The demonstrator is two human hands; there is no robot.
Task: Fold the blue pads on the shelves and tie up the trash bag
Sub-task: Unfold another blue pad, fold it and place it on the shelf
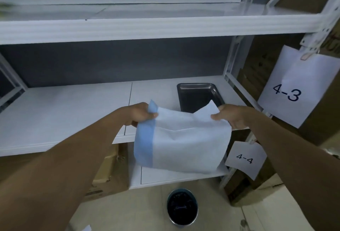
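A white metal shelving unit stands against a dark grey wall, with brown cardboard boxes stacked under its middle shelf and more on the rack to the right. On the white middle shelf, towards its right end, lies a shallow dark metal tray. In front of that shelf the person holds up a folded pad of pale white fabric with a blue band down its left side; it hangs doubled over from both hands, its lower fold in front of the bottom shelf and its top corners overlapping the tray's near edge in the view. The left hand pinches the pad's upper left corner at the blue band, fingers curled round the edge. The right hand pinches the upper right corner between thumb and fingers. To the right, two white paper labels hang from the rack, one reading "4-3" and a smaller one reading "4-4". Below, on the beige tiled floor, stands a round metal bin lined with a black trash bag, well apart from the hands.
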